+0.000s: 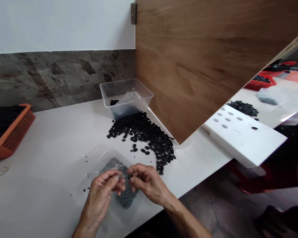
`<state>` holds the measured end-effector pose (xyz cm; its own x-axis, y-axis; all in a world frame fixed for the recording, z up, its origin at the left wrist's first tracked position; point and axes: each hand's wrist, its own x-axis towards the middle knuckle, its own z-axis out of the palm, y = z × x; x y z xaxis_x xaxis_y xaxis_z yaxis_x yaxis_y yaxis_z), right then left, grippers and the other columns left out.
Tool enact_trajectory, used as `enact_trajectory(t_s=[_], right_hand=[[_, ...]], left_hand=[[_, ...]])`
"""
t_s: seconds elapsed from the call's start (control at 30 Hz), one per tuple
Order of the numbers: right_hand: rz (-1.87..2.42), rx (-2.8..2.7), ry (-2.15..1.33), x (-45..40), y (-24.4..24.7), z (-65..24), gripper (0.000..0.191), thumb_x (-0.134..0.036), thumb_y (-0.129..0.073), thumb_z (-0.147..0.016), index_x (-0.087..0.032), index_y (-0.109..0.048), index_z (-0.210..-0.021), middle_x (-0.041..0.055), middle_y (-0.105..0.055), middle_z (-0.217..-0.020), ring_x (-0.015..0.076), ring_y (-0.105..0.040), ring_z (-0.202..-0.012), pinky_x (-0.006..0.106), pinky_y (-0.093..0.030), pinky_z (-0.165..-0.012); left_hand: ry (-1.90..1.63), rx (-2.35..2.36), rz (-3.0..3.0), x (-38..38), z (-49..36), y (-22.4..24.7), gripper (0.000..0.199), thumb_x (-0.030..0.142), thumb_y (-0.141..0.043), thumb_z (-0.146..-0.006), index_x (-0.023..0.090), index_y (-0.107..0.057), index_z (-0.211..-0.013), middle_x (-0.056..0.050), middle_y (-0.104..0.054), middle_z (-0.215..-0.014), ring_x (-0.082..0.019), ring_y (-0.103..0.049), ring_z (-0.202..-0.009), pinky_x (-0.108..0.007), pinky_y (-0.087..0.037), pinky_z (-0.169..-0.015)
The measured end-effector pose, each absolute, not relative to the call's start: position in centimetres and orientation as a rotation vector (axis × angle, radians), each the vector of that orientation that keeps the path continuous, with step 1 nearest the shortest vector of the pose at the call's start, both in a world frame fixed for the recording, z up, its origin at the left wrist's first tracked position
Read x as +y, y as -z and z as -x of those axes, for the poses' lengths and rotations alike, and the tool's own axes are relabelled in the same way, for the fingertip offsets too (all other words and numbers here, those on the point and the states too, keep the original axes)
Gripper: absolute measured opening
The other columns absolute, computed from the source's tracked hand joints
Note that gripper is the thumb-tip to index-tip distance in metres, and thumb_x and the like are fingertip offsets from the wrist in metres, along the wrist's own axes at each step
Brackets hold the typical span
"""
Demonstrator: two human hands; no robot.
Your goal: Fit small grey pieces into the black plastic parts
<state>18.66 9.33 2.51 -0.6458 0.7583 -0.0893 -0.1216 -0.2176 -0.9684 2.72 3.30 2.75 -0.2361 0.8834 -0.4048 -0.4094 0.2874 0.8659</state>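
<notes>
My left hand (101, 190) is closed in a pinch, with a tiny greyish piece (120, 177) at the fingertips, too small to name. Facing it, my right hand (149, 183) pinches a small black piece (129, 177), mostly covered by the fingers. The two hands are close together but apart. Beneath them stands a clear plastic container (101, 158) with many small dark grey pieces (125, 198) in it. Beyond the hands, a heap of small black oval pieces (149, 132) spreads over the white table.
A clear plastic tub (108, 99) stands behind the heap, against a brown wooden panel (201, 59). An orange basket (17, 132) of black pieces is at left. Right of the panel lie a white block with holes (248, 138) and another black heap (243, 108). A person is partly visible at far right.
</notes>
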Motion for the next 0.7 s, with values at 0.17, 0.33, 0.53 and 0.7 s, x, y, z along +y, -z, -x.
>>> enact_trajectory(t_s=[0.17, 0.33, 0.53, 0.7], right_hand=[[0.923, -1.642, -1.74, 9.0, -1.8, -18.6, 0.015, -0.016, -0.056, -0.081, -0.014, -0.068, -0.091, -0.0027, -0.053, -0.062, 0.0075, -0.045, -0.052, 0.019, -0.035, -0.05], [0.972, -1.639, -1.67, 8.4, -1.3, -19.2, 0.019, -0.013, -0.057, -0.081, -0.014, -0.066, -0.097, -0.0027, -0.052, -0.064, 0.0078, -0.042, -0.053, 0.019, -0.032, -0.05], [0.931, -1.642, -1.612, 7.9, -1.6, -19.0, 0.019, -0.015, -0.053, -0.087, -0.017, -0.069, -0.096, -0.0004, -0.06, -0.069, 0.0088, -0.05, -0.056, 0.019, -0.039, -0.054], [0.87, -2.007, -1.349, 8.3, -3.3, -18.8, 0.019, -0.012, -0.054, -0.088, -0.017, -0.072, -0.092, 0.0023, -0.065, -0.076, 0.0113, -0.059, -0.068, 0.02, -0.042, -0.064]], left_hand=[[-1.374, 1.248, -0.377, 2.5, -2.8, -2.9, 0.031, 0.028, -0.088, -0.054, 0.011, -0.073, -0.075, -0.007, -0.073, -0.066, -0.012, -0.063, -0.054, -0.02, -0.047, -0.053], [-1.336, 1.216, -0.4, 2.6, -3.1, -2.5, 0.036, 0.03, -0.086, -0.057, 0.011, -0.072, -0.084, -0.006, -0.072, -0.066, -0.011, -0.061, -0.05, -0.02, -0.045, -0.05], [-1.283, 1.317, -0.675, 2.5, -3.3, -1.3, 0.046, 0.033, -0.072, -0.076, 0.01, -0.06, -0.114, -0.004, -0.071, -0.071, -0.013, -0.063, -0.054, -0.022, -0.048, -0.052], [-1.198, 1.402, -0.973, 2.2, -2.9, -0.5, 0.051, 0.032, -0.057, -0.088, 0.01, -0.048, -0.133, -0.003, -0.071, -0.073, -0.013, -0.063, -0.058, -0.023, -0.051, -0.057]])
